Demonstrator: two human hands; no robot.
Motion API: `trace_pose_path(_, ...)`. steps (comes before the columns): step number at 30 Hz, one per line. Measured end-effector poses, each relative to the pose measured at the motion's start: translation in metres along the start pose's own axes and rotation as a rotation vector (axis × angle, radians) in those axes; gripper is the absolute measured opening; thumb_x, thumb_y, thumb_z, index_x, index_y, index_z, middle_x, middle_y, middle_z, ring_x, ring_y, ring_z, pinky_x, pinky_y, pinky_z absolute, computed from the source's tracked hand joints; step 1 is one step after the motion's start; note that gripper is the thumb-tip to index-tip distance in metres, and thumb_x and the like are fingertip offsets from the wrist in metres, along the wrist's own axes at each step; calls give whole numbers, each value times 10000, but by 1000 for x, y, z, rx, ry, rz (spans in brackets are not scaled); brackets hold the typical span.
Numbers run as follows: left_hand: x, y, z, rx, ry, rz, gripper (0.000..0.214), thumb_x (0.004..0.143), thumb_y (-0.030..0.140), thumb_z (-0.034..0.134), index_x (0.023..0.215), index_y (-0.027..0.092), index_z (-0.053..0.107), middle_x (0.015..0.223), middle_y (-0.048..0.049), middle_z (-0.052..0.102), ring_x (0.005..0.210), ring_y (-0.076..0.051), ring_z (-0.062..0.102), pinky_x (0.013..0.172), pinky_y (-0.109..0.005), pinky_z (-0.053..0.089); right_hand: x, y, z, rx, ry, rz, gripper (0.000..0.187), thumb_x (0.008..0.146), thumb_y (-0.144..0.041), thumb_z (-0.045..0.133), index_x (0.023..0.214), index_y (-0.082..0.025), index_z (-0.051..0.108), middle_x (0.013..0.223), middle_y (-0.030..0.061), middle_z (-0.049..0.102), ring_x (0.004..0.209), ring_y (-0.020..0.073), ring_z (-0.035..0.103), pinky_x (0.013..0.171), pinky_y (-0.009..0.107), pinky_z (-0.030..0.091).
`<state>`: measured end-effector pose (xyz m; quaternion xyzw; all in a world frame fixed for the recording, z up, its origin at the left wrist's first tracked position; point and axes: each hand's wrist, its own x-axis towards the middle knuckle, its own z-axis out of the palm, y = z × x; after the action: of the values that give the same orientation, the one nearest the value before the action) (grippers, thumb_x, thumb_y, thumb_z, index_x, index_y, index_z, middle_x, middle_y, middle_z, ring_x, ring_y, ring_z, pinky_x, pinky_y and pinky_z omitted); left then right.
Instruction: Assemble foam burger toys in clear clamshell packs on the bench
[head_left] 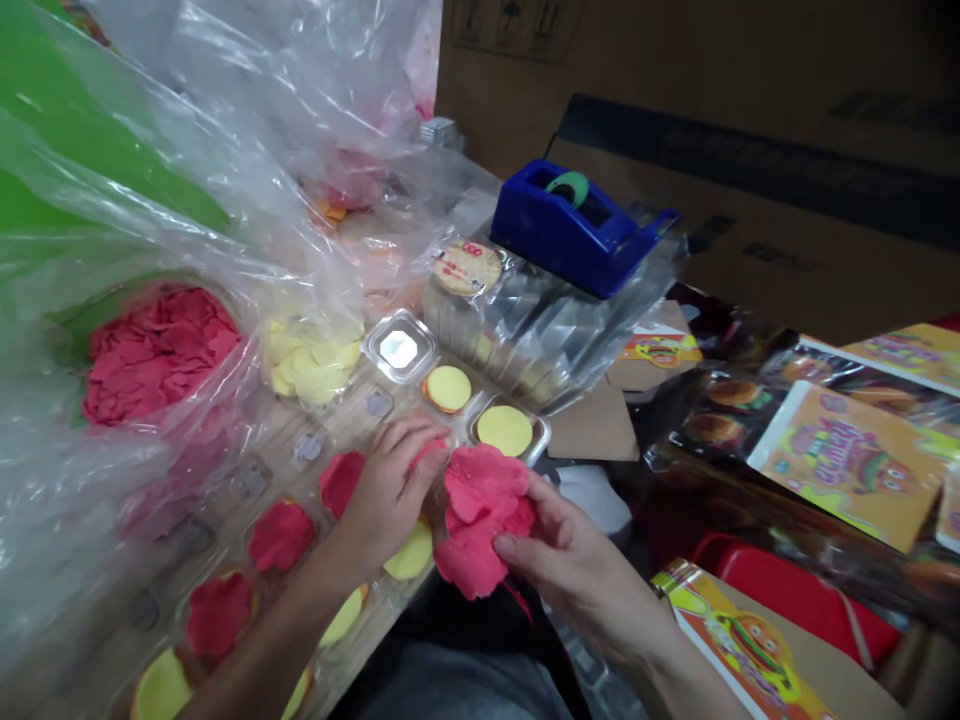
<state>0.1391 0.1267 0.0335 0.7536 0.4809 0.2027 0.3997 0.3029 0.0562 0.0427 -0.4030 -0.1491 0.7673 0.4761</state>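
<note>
My right hand (577,560) grips a small bunch of red wavy-edged pieces (484,500) between thumb and fingers. Over the clear trays, my left hand (394,480) pinches one red wavy-edged piece (429,452), partly hidden by its fingers. Beneath and around the left hand, clear plastic trays (541,440) hold layered rounds in their cups. Some cups show a pale yellow disc (504,430) on top. Others show a red piece (281,535) on top, in a row to the left. My left forearm covers part of the trays.
Clear plastic bags hold a heap of red pieces (161,350) and pale yellow discs (311,360). A blue tape dispenser (577,225) rests on stacked clear trays (510,335). Burger-printed packs (847,460) and a red stool (802,600) are at right; a large cardboard box (712,80) stands behind.
</note>
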Motion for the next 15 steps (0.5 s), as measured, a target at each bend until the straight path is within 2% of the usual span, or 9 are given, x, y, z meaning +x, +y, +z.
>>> trace_pose_path(2,3,15,-4,-322,-132,-136,234,874,296,474,1022,187,618,989,-52,657,948,-195,588,818,-322,456,1,0,0,3,-13,9,493,632,-225,798,1090,-256,617,1095,31,660,977,160,613,899,294,452)
trace_pose_path(3,7,20,-5,-416,-177,-195,213,847,311,515,977,182,624,932,-38,665,891,-183,605,774,-295,469,1,1,-2,17,-18,27,498,631,-213,797,1093,-250,614,1073,29,666,941,149,623,872,280,465)
trace_pose_path(4,13,22,-5,-468,-186,-245,193,827,314,543,937,177,623,892,-29,667,848,-175,612,744,-280,474,1,2,-4,38,-20,55,495,627,-203,797,1085,-245,615,1044,24,673,901,137,632,839,263,478)
trace_pose_path(6,31,19,-2,-493,-104,-300,169,823,294,544,915,163,597,872,-28,666,805,-161,618,717,-268,481,0,3,-9,82,-14,125,480,617,-191,802,1059,-239,619,987,12,683,842,118,641,783,232,492)
trace_pose_path(8,51,9,4,-400,-34,-272,158,845,256,513,960,155,553,867,-34,669,764,-150,626,687,-263,490,-2,3,-14,110,0,174,474,607,-190,810,1039,-233,620,956,6,686,816,109,647,753,213,496)
trace_pose_path(10,69,-3,11,-137,21,-153,148,850,211,513,987,157,528,865,-35,670,759,-152,627,695,-272,492,-4,2,-19,117,17,178,473,606,-198,814,1035,-228,617,930,3,689,796,99,647,746,202,495)
trace_pose_path(13,89,-17,21,219,114,-11,145,835,150,531,978,161,554,943,-67,654,905,-202,593,837,-360,451,-8,-1,-24,111,38,136,453,611,-209,816,1019,-228,620,884,-13,687,733,73,632,706,175,486)
trace_pose_path(15,97,-22,26,296,146,7,153,828,128,536,972,161,575,1012,-92,628,1003,-242,544,915,-424,392,-9,-3,-26,102,57,116,452,616,-212,814,1024,-231,621,895,-16,682,730,68,625,694,166,480)
